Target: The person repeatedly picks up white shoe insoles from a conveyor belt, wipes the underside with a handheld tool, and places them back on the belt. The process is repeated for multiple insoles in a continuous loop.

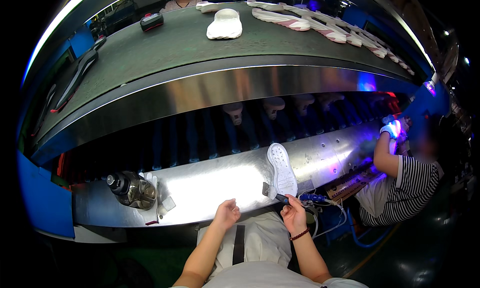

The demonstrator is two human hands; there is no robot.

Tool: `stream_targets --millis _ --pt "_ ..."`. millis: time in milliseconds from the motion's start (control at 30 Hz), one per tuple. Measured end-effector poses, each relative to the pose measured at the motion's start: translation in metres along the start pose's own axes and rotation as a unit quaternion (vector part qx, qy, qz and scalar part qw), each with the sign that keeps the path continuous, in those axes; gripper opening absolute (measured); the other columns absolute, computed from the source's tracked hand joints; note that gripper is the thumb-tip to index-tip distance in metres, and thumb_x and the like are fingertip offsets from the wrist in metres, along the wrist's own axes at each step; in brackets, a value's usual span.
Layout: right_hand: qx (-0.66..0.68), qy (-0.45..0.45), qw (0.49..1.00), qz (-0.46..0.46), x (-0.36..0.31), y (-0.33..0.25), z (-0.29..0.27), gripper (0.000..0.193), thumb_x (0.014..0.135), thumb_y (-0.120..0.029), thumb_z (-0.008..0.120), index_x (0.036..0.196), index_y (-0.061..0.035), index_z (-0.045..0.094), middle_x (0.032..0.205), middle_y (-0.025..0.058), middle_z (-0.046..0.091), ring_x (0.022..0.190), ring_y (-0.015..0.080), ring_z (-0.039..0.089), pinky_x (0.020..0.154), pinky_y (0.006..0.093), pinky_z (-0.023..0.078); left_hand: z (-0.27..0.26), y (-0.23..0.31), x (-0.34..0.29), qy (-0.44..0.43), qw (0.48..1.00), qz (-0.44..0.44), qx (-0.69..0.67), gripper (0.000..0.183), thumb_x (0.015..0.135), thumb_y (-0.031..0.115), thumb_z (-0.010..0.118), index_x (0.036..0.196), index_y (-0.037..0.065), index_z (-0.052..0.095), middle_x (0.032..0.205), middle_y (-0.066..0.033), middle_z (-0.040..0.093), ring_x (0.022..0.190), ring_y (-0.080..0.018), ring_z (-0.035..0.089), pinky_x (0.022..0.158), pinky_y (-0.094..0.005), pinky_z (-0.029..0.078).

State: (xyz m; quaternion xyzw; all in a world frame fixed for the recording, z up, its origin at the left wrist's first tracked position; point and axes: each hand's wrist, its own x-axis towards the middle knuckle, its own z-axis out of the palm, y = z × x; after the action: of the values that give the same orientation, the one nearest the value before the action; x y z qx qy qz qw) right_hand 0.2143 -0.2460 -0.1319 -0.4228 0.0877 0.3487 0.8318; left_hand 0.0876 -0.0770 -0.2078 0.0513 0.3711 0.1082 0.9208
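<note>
Two wide surfaces fill most of what I see from my distant post: a green belt (165,48) on the far side, bearing white shoe parts (332,34) at right and dark soles (77,82) at left, and a shiny metal bench (220,180) nearer. A co-worker (417,190) in a striped top is at the right, and a dark-capped bottle (138,190) stands at the bench's left. Next comes the white shoe sole (282,169), lying on the bench just beyond the right hand (294,215); its long axis runs far to near, the near end leaning slightly right. That near end is what I watch: it lies almost straight ahead of the right hand, clearly nearer to it than to the left hand (227,214). My left forearm slants rightward as it reaches in; its fingers curl loosely, with nothing that I can see between them. My right forearm slants leftward, thumb and fingers pinching the handle of a small brush (282,198). The brush crosses by the sole's near end, its head pointing left and far; I cannot tell whether they touch. A beaded bracelet (299,235) circles the right wrist.
</note>
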Motion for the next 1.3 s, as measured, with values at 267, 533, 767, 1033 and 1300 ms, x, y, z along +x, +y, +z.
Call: stream_targets --millis 267,533,767,1033,1300 --pt "-0.014 0.014 1.0 0.0 0.0 0.0 0.001 0.016 0.077 -0.011 0.051 0.091 -0.0037 0.054 0.064 0.0004 0.05 0.05 0.0111 0.047 0.049 0.0248 0.037 0.001 -0.015 0.0 0.035 0.997 0.029 0.056 0.016 0.075 0.013 0.054 0.089 0.006 0.051 0.081 -0.0013 0.045 0.064 -0.014 0.047 0.055 -0.0269 0.041" --pt "-0.012 0.014 1.0 0.003 0.001 -0.001 0.0 0.016 0.077 -0.011 0.051 0.092 -0.0037 0.054 0.063 0.0002 0.05 0.05 0.0111 0.047 0.049 0.0248 0.037 0.004 -0.012 0.001 0.04 0.997 0.011 0.068 0.015 0.075 0.012 0.052 0.089 0.005 0.051 0.082 -0.0013 0.043 0.064 -0.0135 0.046 0.055 -0.027 0.041" --pt "-0.018 0.019 1.0 0.002 0.002 -0.001 -0.002 0.017 0.077 -0.011 0.051 0.091 -0.0036 0.054 0.063 0.0007 0.05 0.05 0.0111 0.046 0.049 0.0248 0.036 0.006 -0.01 0.002 0.04 0.996 -0.003 0.085 0.016 0.075 0.013 0.052 0.089 0.006 0.051 0.081 -0.0008 0.044 0.065 -0.0129 0.046 0.055 -0.0267 0.041" --pt "-0.02 0.022 1.0 0.003 0.003 -0.001 -0.001 0.016 0.076 -0.011 0.051 0.091 -0.0038 0.054 0.063 0.0005 0.049 0.05 0.0112 0.046 0.049 0.0246 0.036 0.001 -0.012 0.007 0.038 0.995 -0.005 0.097 0.016 0.074 0.014 0.054 0.089 0.009 0.051 0.08 0.0008 0.044 0.066 -0.013 0.046 0.056 -0.0268 0.04" --pt "-0.01 0.016 1.0 0.004 0.002 -0.001 -0.002 0.015 0.077 -0.01 0.052 0.09 -0.002 0.055 0.068 -0.0005 0.05 0.051 0.0103 0.047 0.049 0.0223 0.037 0.001 -0.011 0.009 0.04 0.996 -0.015 0.084 0.016 0.073 0.015 0.055 0.088 0.01 0.051 0.08 0.0017 0.044 0.068 -0.0134 0.044 0.058 -0.0273 0.039"
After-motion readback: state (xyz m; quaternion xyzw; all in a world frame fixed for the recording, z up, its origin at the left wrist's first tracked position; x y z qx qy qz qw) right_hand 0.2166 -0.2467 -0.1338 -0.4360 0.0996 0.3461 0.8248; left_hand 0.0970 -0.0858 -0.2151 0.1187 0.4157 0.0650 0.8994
